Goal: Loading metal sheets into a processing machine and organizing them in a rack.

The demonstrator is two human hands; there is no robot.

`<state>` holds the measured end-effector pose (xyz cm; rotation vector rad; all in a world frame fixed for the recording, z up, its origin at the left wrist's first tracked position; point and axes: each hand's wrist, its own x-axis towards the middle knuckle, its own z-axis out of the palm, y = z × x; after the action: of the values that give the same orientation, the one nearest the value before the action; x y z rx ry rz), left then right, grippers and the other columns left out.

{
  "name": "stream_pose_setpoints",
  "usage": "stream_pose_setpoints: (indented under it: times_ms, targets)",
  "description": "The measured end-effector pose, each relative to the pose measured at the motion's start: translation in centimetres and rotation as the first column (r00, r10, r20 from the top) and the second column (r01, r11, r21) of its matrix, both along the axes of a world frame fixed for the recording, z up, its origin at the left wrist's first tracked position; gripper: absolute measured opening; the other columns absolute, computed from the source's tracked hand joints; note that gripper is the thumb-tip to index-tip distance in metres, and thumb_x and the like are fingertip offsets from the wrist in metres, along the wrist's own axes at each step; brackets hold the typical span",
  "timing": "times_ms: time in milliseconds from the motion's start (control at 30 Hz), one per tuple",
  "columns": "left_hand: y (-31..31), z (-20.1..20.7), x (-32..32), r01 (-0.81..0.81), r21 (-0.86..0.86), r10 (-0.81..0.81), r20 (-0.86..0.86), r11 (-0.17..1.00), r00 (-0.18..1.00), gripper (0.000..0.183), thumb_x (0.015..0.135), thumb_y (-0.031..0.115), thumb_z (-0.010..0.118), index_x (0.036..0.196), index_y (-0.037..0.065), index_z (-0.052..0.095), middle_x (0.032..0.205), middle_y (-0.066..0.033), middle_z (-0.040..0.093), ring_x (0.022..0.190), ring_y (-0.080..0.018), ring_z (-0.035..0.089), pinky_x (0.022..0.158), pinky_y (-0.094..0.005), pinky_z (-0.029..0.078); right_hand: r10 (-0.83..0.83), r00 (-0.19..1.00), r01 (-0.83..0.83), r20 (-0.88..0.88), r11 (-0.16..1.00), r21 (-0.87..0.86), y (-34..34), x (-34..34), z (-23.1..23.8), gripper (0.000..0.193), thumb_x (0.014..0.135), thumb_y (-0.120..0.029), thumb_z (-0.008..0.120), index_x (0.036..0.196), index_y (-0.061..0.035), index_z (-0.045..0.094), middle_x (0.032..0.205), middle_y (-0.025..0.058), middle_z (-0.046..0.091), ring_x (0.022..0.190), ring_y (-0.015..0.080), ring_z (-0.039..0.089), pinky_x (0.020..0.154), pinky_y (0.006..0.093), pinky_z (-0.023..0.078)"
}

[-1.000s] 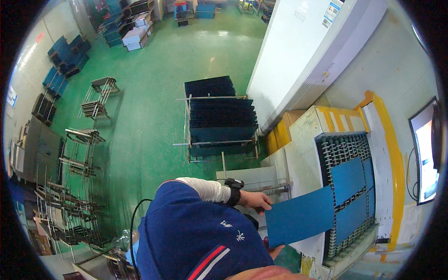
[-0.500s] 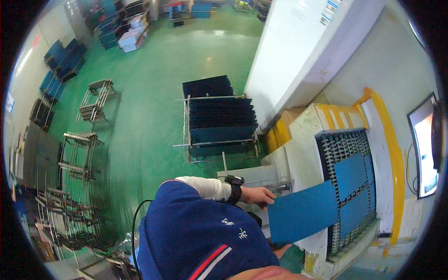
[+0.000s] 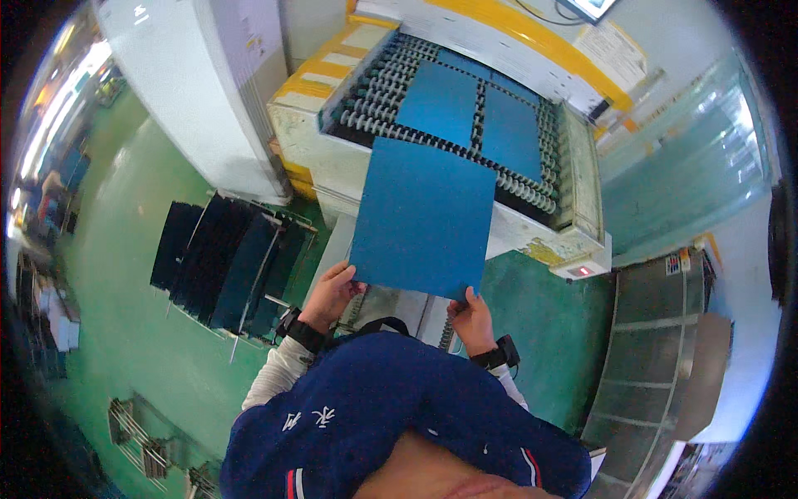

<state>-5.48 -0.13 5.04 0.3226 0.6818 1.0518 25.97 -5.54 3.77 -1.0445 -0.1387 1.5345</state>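
A flat blue panel (image 3: 424,220) spans the space between my hands and the roller conveyor (image 3: 366,104). My left hand (image 3: 332,291) is closed on its near left corner, thumb on top. At the near right corner my right hand (image 3: 472,320) pinches the edge in the same way. The panel's far edge reaches the front rollers; whether it rests on them I cannot tell. Farther in, one blue panel (image 3: 439,101) lies flat on the rollers, with another blue panel (image 3: 511,133) to its right. Part of one more shows behind them.
A rack of dark panels (image 3: 224,258) stands on the green floor at left, beside a white pillar (image 3: 187,91). Bare metal racks (image 3: 137,441) are at lower left. A metal cabinet (image 3: 644,366) stands at right. Yellow-striped edges frame the conveyor housing (image 3: 582,183).
My view has swung to the right, so the conveyor now lies straight ahead. Both hands now show clearly on the panel, which stays gripped at the conveyor's front.
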Motion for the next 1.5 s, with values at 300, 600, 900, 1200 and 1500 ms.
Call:
stream_pose_setpoints:
  times_ms: [300,600,900,1200,1500]
  targets:
    - [2.5,0.7,0.0,0.017,-0.01,-0.017,-0.023,1.0,1.0,0.02,0.094,0.014,0.05,0.111,0.004,0.054,0.098,-0.007,0.061,0.084,-0.019,0.058,0.078,-0.0336,0.049,-0.224,0.972,0.22,-0.074,0.974,-0.059,0.0,2.2,2.5,0.012,0.089,-0.023,0.062,0.091,-0.0115,0.058,0.082,0.0017,0.059,0.068,0.0175,0.055,0.063,0.0312,0.048]
    - [3.8,0.2,1.1,0.02,0.067,-0.024,0.057,0.998,0.998,0.023,0.092,0.008,0.052,0.115,0.006,0.053,0.105,-0.0076,0.061,0.091,-0.0205,0.059,0.08,-0.0368,0.049,-0.214,0.959,0.2,-0.185,0.976,-0.091,0.1,3.7,-1.5,0.017,0.09,-0.027,0.059,0.087,-0.0104,0.058,0.073,0.0036,0.057,0.071,0.0196,0.055,0.064,0.0343,0.046]
    - [5.2,-0.6,1.4,-0.006,0.076,-0.001,0.083,0.997,0.997,0.028,0.093,0.007,0.049,0.12,0.007,0.05,0.111,-0.0075,0.059,0.098,-0.0225,0.057,0.081,-0.0387,0.048,-0.107,0.988,0.108,-0.111,0.994,0.003,1.2,1.2,-0.6,0.017,0.091,-0.023,0.058,0.093,-0.007,0.058,0.088,0.0079,0.062,0.081,0.0243,0.06,0.074,0.0386,0.048]
    - [6.4,1.9,2.1,-0.024,0.081,0.019,0.065,0.996,0.998,0.025,0.093,0.007,0.049,0.118,0.006,0.054,0.109,-0.0061,0.061,0.094,-0.0197,0.059,0.078,-0.0353,0.05,-0.199,0.974,0.198,-0.109,0.98,-0.024,3.0,3.6,0.1,0.017,0.09,-0.023,0.059,0.093,-0.007,0.058,0.086,0.0084,0.062,0.08,0.0246,0.06,0.071,0.0383,0.05]
    - [7.7,0.3,2.1,-0.02,0.089,0.014,0.066,0.996,0.998,0.024,0.094,0.01,0.05,0.117,0.005,0.054,0.106,-0.0075,0.061,0.092,-0.0205,0.058,0.079,-0.0363,0.049,-0.245,0.96,0.246,-0.138,0.969,-0.014,3.7,4.9,0.6,0.013,0.091,-0.019,0.058,0.092,-0.0071,0.057,0.086,0.0087,0.062,0.077,0.0253,0.061,0.069,0.0385,0.05]
